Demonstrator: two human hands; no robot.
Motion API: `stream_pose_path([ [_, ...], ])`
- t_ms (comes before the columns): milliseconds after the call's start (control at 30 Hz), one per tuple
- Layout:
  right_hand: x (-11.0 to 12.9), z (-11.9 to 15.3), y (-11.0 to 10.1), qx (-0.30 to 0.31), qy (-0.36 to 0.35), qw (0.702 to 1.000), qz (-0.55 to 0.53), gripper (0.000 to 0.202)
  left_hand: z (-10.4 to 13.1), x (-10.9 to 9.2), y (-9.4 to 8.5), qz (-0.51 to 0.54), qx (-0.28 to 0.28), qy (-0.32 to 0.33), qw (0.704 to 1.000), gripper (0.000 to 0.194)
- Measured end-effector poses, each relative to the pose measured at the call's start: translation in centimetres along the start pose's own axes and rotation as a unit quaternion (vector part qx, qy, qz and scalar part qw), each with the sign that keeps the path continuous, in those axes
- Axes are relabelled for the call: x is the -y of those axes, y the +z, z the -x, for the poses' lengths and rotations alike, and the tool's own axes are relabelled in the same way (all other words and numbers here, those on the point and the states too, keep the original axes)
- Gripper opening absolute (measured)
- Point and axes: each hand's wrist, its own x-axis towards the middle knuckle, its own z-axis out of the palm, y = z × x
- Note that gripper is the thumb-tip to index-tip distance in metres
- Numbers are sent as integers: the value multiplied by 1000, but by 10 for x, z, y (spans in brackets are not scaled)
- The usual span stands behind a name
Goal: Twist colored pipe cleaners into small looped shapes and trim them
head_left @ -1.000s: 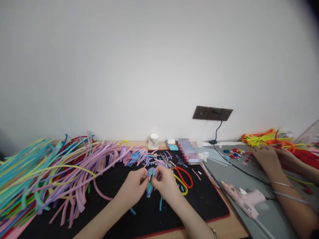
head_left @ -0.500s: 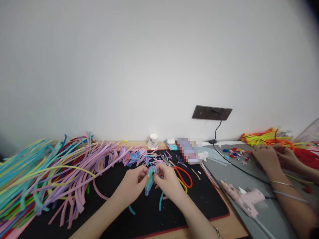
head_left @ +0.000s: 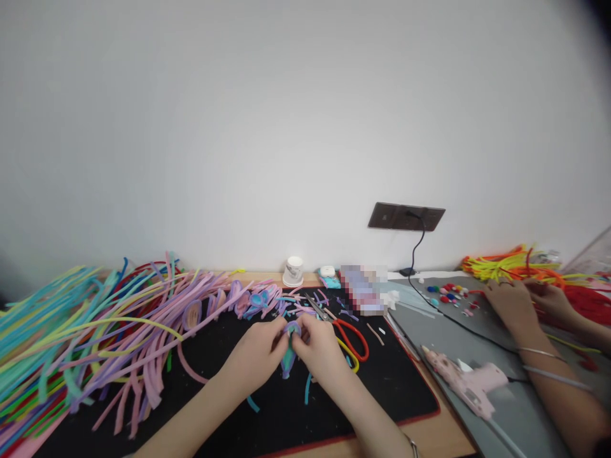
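Observation:
Between my hands is a small petal-shaped piece of bent pipe cleaner (head_left: 287,363), purple at the rim and teal inside, its pointed end hanging down. My left hand (head_left: 258,350) pinches it from the left. My right hand (head_left: 319,346) grips its upper right side, thumb and fingers closed. Fingertips hide part of its top. Just right of my right hand lie scissors (head_left: 351,337) with red and yellow handles. Short cut pipe cleaner bits (head_left: 298,308) are scattered behind my hands, beside several looped pieces (head_left: 192,313).
Long pipe cleaners (head_left: 143,337) heap at left on the black mat (head_left: 382,394). A paper cup (head_left: 293,271) and a blurred phone (head_left: 363,289) stand behind. At right are a pink glue gun (head_left: 465,381), its cord, pompoms (head_left: 449,292), and another person's hands (head_left: 513,308).
The petal-shaped piece has turned to hang more upright, and its tip has shifted slightly right and down. My left hand has moved a little right, closer to my right hand.

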Motion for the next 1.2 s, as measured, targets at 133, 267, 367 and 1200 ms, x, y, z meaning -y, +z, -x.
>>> stream_pose_path([
  [133, 2, 0, 1, -4, 10, 1000, -4, 17, 0, 1, 2, -4, -8, 7, 1000, 21],
  [267, 2, -2, -1, -3, 12, 1000, -14, 16, 1, 1, 1, 42, -16, -5, 999, 20],
  [367, 1, -7, -2, -1, 20, 999, -42, 11, 2, 3, 2, 193, 34, -63, 979, 12],
  [1200, -2, -27, -3, 129, 32, 963, -235, 16, 10, 13, 1, 546, 198, -233, 780, 39],
])
